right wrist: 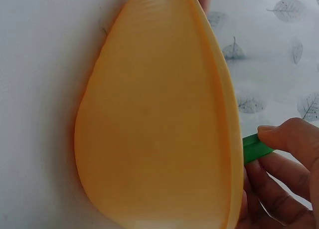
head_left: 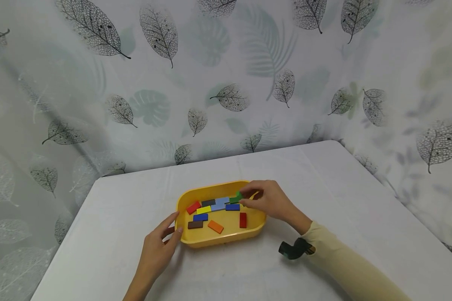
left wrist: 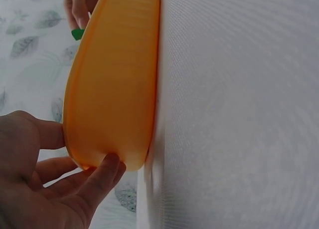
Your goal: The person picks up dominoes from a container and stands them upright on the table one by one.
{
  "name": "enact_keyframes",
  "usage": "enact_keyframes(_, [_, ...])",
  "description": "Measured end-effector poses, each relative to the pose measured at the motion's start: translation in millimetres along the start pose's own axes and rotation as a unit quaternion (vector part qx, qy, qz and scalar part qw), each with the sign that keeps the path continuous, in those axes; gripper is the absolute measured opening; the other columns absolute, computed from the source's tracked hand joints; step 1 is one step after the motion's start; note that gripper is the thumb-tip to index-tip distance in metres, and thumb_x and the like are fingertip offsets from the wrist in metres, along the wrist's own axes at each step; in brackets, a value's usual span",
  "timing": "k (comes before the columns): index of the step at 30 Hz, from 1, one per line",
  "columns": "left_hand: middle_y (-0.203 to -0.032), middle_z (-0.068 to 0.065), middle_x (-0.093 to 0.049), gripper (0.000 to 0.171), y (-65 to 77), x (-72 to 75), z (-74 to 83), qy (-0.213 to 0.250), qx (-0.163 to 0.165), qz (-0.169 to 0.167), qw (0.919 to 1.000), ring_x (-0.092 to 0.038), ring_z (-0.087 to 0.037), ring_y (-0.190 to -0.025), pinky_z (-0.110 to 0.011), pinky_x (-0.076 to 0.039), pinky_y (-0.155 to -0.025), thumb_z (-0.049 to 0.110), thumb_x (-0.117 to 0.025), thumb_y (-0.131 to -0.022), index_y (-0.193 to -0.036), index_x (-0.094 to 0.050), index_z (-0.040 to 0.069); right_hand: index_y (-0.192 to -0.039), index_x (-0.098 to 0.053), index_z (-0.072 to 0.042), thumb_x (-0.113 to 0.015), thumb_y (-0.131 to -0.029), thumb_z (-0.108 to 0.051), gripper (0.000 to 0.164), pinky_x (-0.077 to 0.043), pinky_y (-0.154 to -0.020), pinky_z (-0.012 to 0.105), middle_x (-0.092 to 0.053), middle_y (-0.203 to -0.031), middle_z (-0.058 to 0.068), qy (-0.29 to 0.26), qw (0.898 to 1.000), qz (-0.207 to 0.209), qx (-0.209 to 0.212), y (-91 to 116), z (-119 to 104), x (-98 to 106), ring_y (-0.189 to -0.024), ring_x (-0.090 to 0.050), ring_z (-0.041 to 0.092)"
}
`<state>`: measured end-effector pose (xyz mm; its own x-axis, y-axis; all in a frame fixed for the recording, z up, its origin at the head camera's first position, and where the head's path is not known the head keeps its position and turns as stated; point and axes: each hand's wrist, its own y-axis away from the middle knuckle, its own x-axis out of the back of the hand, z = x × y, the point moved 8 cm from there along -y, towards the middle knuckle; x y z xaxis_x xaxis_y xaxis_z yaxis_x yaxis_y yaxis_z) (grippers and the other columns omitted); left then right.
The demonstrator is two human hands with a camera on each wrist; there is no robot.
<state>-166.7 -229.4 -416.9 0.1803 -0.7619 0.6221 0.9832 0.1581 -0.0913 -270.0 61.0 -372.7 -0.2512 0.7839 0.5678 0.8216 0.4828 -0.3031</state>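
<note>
A shallow yellow tray (head_left: 226, 239) holds several flat domino-like blocks. My left hand (head_left: 159, 246) holds its left end, thumb and fingertips against the outer wall and rim, as the left wrist view also shows. Over the right part of the tray, my right hand (head_left: 269, 200) pinches a green block (right wrist: 256, 148) between thumb and fingers. The green block stands above the rim in the right wrist view. Beneath those fingertips lies another green block (head_left: 234, 200), beside light blue blocks (head_left: 220, 204). The tray wall hides the other blocks from both wrist views.
Also in the tray are a yellow block (head_left: 204, 210), an orange block (head_left: 215, 226), a brown block (head_left: 195, 225), a dark red block (head_left: 242, 220) and a red block (head_left: 193, 207). A white-covered table (head_left: 135, 192) bears the tray. Leaf-patterned cloth (head_left: 218, 138) hangs behind.
</note>
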Motion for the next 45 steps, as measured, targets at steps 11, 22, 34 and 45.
enact_keyframes(11, [-0.153, -0.011, -0.052, 0.051, 0.3, 0.9, 0.8, 0.0, -0.002, -0.002, 1.0, -0.064, -0.037, -0.122, -0.051, -0.053, -0.095, 0.017, -0.068, -0.102, -0.152, -0.056, 0.015, -0.111, -0.077, -0.007, -0.083, -0.089, -0.01, 0.023, -0.059, -0.081, 0.035, -0.073, -0.1, -0.002, 0.002, 1.0, 0.027, 0.003, 4, 10, 17, -0.091, -0.069, 0.018])
enact_keyframes(22, [-0.154, -0.011, -0.051, 0.052, -0.1, 0.6, -0.2, -0.002, 0.002, -0.004, 1.0, -0.063, -0.037, -0.123, -0.051, -0.052, -0.096, 0.017, -0.068, -0.102, -0.152, -0.055, 0.014, -0.114, -0.076, -0.003, -0.081, -0.091, -0.007, 0.024, -0.06, -0.081, 0.037, -0.075, -0.103, 0.002, -0.002, 0.999, 0.044, 0.002, 7, 19, 35, -0.092, -0.071, 0.021])
enact_keyframes(34, [-0.154, -0.011, -0.051, 0.052, -0.2, 0.2, -1.0, -0.003, 0.002, -0.003, 1.0, -0.063, -0.036, -0.122, -0.051, -0.052, -0.096, 0.017, -0.068, -0.102, -0.152, -0.055, 0.015, -0.115, -0.076, -0.004, -0.08, -0.092, -0.008, 0.024, -0.059, -0.082, 0.033, -0.074, -0.107, 0.002, 0.0, 0.999, 0.054, -0.003, 12, 30, 49, -0.096, -0.071, 0.023])
enact_keyframes(45, [-0.153, -0.011, -0.052, 0.052, 0.5, 2.1, 0.6, 0.001, -0.007, -0.001, 1.0, -0.064, -0.036, -0.121, -0.051, -0.053, -0.095, 0.017, -0.068, -0.102, -0.152, -0.056, 0.013, -0.116, -0.075, -0.003, -0.08, -0.092, -0.007, 0.025, -0.059, -0.083, 0.031, -0.074, -0.104, 0.002, -0.017, 0.998, 0.056, -0.013, 14, 49, 54, -0.097, -0.071, 0.024])
